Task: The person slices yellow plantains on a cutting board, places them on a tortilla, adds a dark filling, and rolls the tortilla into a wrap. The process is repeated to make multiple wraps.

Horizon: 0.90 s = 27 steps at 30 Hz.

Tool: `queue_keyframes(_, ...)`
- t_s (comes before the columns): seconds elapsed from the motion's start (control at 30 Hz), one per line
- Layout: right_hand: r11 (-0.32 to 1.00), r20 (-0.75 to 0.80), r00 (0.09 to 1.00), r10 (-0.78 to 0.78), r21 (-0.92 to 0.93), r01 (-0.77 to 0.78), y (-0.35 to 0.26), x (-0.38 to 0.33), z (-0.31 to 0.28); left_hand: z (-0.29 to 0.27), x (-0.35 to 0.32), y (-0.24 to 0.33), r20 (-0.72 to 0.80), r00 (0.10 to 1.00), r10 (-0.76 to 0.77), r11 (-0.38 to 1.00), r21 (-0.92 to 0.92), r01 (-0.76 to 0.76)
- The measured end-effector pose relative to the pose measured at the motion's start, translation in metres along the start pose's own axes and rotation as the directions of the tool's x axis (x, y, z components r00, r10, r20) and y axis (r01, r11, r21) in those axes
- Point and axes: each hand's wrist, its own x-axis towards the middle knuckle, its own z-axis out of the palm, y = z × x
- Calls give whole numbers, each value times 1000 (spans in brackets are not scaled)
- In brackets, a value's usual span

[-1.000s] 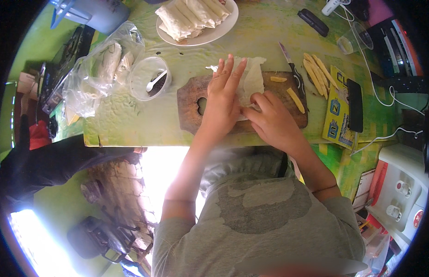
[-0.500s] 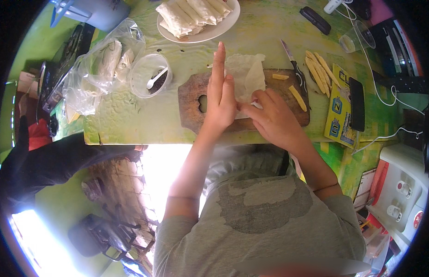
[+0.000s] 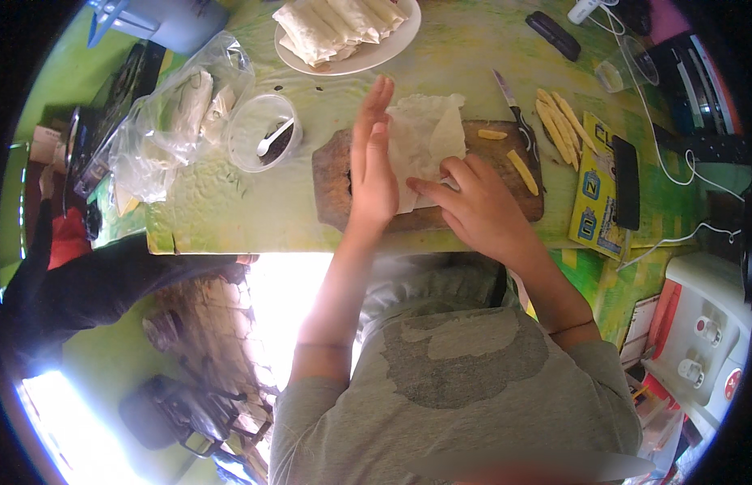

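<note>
A thin, pale wrapper sheet (image 3: 428, 129) lies spread on a wooden cutting board (image 3: 331, 190). My left hand (image 3: 374, 178) stands on edge along the sheet's left side, fingers stretched upward and nothing in it. Over the sheet's lower right part is my right hand (image 3: 477, 198), palm down with its fingers apart; one fingertip reaches left to the sheet. Two yellow strips, perhaps banana, rest on the board: a longer strip (image 3: 521, 172) and a short piece (image 3: 492, 135). A knife (image 3: 523, 129) with a black-and-white handle lies across the board's right edge.
Rolled white wraps (image 3: 344, 32) fill a plate (image 3: 412, 40) at the back. Leftward are a clear tub (image 3: 238, 145) with dark bits and a white spoon (image 3: 275, 137), and a plastic bag (image 3: 162, 129). More yellow strips (image 3: 558, 129) and a black phone (image 3: 626, 182) lie rightward.
My left hand has shifted left and tilted, uncovering more of the sheet. The fingers of my right hand have spread and moved slightly left.
</note>
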Motion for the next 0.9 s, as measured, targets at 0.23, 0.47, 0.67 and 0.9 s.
queue_keyframes(0.23, 1000, -25, 1000, -6, 4, 6, 1, 0, 1, -43, -35, 18, 136, 956, 259, 783, 551, -290)
queue_keyframes(0.47, 988, 4, 998, 66, 142, -65, 5, 1, -1, -44, -67, 8, 325, 925, 197, 704, 610, -364)
queue_keyframes(0.67, 888, -94, 969, 229, 429, -168, 11, -11, -1, -32, -72, 4, 110, 967, 231, 715, 655, -245)
queue_keyframes(0.9, 761, -139, 877, 459, 572, -307, 3, -12, 3, -16, -73, 1, 50, 954, 296, 650, 722, -239)
